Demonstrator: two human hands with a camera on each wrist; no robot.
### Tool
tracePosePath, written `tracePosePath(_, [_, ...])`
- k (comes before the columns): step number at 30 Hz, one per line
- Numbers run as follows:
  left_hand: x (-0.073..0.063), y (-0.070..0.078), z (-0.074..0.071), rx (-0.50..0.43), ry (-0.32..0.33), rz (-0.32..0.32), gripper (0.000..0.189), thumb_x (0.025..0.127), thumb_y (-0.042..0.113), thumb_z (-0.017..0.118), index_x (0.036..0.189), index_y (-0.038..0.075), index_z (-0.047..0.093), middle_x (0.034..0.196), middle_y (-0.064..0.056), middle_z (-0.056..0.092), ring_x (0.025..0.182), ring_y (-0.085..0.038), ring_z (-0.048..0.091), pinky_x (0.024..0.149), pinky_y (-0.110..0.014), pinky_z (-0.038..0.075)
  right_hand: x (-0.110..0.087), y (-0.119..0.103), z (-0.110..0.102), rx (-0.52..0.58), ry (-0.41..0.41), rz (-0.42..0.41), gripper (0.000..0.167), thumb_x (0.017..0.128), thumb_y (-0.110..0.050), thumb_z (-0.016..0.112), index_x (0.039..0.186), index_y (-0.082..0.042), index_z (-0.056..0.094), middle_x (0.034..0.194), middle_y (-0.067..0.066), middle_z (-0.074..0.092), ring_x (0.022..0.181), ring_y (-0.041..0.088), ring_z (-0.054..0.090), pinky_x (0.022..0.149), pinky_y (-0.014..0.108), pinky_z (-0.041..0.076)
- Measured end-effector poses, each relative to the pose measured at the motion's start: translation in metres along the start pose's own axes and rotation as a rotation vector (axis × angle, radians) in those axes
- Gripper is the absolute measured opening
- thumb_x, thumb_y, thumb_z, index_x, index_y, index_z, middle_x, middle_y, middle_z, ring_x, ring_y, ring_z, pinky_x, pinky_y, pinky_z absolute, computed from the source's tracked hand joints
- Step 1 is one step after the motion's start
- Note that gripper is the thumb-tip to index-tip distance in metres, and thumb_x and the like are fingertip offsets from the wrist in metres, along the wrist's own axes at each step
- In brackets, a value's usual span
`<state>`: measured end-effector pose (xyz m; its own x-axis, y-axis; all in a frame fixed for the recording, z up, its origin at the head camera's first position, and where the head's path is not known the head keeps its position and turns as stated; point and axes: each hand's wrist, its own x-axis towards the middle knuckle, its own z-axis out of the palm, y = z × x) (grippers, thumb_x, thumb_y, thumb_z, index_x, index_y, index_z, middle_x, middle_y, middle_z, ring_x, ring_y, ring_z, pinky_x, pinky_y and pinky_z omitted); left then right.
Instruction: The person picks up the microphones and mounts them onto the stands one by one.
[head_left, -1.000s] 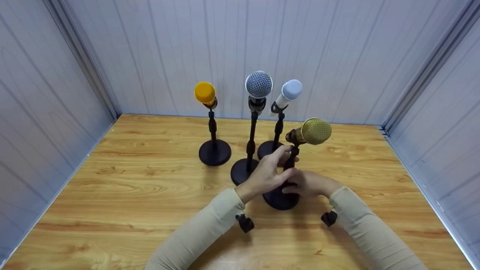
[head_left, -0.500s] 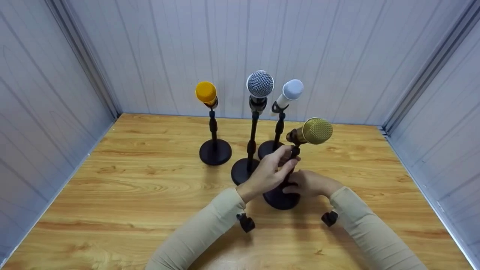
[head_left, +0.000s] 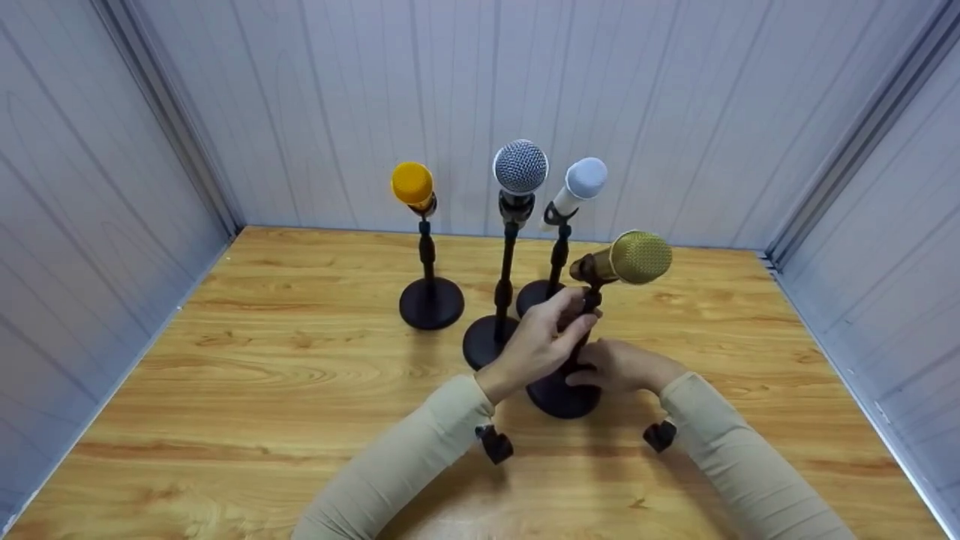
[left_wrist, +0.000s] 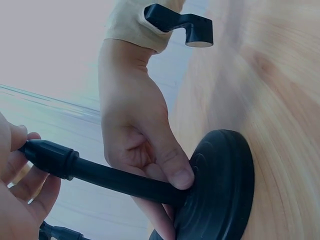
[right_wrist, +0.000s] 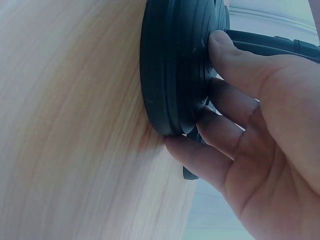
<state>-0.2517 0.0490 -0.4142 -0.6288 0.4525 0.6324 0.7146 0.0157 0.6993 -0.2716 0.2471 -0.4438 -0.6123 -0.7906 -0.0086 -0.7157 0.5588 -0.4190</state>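
A gold-headed microphone [head_left: 640, 257] sits in the clip of a black desktop microphone stand [head_left: 564, 399], its head leaning right. My left hand [head_left: 531, 341] grips the upper pole at the collar just under the clip, thumb on the near side. Low on the same stand, my right hand [head_left: 630, 365] has its thumb and fingers round the foot of the pole. In the left wrist view, the right thumb presses where the pole [left_wrist: 125, 181] meets the round base [left_wrist: 232, 170]. The right wrist view shows fingertips at the rim of that base [right_wrist: 165, 65], which stands on the table.
Behind stand a silver-headed microphone [head_left: 520, 166], a white one [head_left: 585, 180] and a yellow one [head_left: 412, 184], each on its own black stand. The silver one's base [head_left: 480, 345] is close beside my left hand. Pale panel walls [head_left: 337, 112] enclose the wooden table [head_left: 300, 405].
The left thumb has moved up the pole, away from the right hand. The gold microphone has shifted slightly up and right. The right hand and the base stay in place.
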Motion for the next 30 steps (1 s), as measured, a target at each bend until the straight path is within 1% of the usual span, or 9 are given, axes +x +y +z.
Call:
tracePosePath(2, [0.002,0.001,0.000,0.005,0.009,0.005,0.021,0.106,0.016,0.055,0.125,0.007,0.060,0.111,-0.001,0.071,0.095,-0.009,0.066,0.077,-0.026,0.054,0.000,0.000,0.000,-0.003,-0.006,0.011,0.025,0.101,-0.024,0.066,0.080,-0.010,0.060,0.068,-0.009,0.053,0.060,0.002,0.048,0.058,0.024,0.042])
tracePosePath(5, [0.005,0.004,-0.002,-0.004,0.012,0.008,0.022,0.106,0.016,0.055,0.126,0.007,0.060,0.109,-0.001,0.071,0.091,-0.009,0.065,0.075,-0.026,0.053,0.000,0.001,0.000,0.001,-0.014,0.027,0.027,0.101,-0.026,0.066,0.079,-0.011,0.060,0.068,-0.010,0.052,0.059,0.002,0.046,0.058,0.024,0.041])
tracePosePath(7, [0.007,0.007,-0.003,-0.006,0.007,0.007,0.024,0.107,0.015,0.055,0.128,0.005,0.059,0.111,-0.002,0.071,0.094,-0.011,0.066,0.076,-0.026,0.053,0.000,0.001,0.000,0.014,-0.016,0.037,0.028,0.101,-0.027,0.066,0.078,-0.011,0.059,0.067,-0.011,0.050,0.058,0.002,0.045,0.057,0.024,0.039])
tracePosePath(12, [0.012,0.013,-0.006,-0.019,-0.015,-0.004,0.030,0.107,0.011,0.053,0.134,0.000,0.055,0.116,-0.010,0.071,0.104,-0.013,0.067,0.086,-0.025,0.054,-0.001,0.000,0.000,0.025,-0.011,0.040,0.031,0.101,-0.027,0.065,0.076,-0.011,0.056,0.064,-0.011,0.046,0.054,0.003,0.042,0.054,0.024,0.036])
tracePosePath(15, [0.015,0.016,-0.007,-0.027,-0.021,-0.010,0.031,0.106,0.009,0.053,0.136,-0.001,0.054,0.117,-0.011,0.070,0.105,-0.013,0.067,0.088,-0.025,0.053,-0.001,0.000,-0.001,0.024,-0.018,0.052,0.032,0.101,-0.028,0.065,0.075,-0.012,0.055,0.063,-0.011,0.044,0.053,0.002,0.041,0.054,0.024,0.035])
tracePosePath(22, [0.021,0.023,-0.010,-0.039,-0.018,-0.008,0.030,0.106,0.010,0.053,0.135,0.001,0.055,0.116,-0.009,0.070,0.103,-0.013,0.067,0.085,-0.026,0.055,-0.001,-0.002,0.000,0.012,-0.013,0.052,0.029,0.101,-0.027,0.066,0.079,-0.010,0.060,0.066,-0.009,0.052,0.057,0.004,0.046,0.056,0.025,0.039])
tracePosePath(24, [0.022,0.025,-0.011,-0.036,-0.014,-0.011,0.030,0.106,0.010,0.054,0.135,0.002,0.055,0.116,-0.006,0.070,0.102,-0.013,0.067,0.084,-0.026,0.055,-0.001,-0.002,0.000,0.012,-0.014,0.066,0.028,0.101,-0.028,0.066,0.079,-0.010,0.061,0.068,-0.009,0.054,0.058,0.004,0.047,0.057,0.026,0.039])
tracePosePath(27, [0.023,0.027,-0.011,-0.043,-0.011,-0.011,0.030,0.106,0.010,0.054,0.135,0.002,0.055,0.115,-0.007,0.070,0.101,-0.012,0.067,0.084,-0.027,0.055,0.000,-0.002,0.000,0.006,-0.020,0.090,0.028,0.101,-0.029,0.066,0.080,-0.011,0.062,0.069,-0.008,0.055,0.060,0.005,0.047,0.058,0.026,0.040])
tracePosePath(30, [0.025,0.028,-0.012,-0.049,-0.015,-0.015,0.031,0.106,0.009,0.054,0.136,0.001,0.055,0.116,-0.006,0.070,0.101,-0.012,0.068,0.084,-0.027,0.056,0.000,-0.002,0.000,-0.003,-0.020,0.097,0.027,0.100,-0.031,0.066,0.082,-0.012,0.062,0.071,-0.009,0.056,0.061,0.005,0.048,0.060,0.026,0.040])
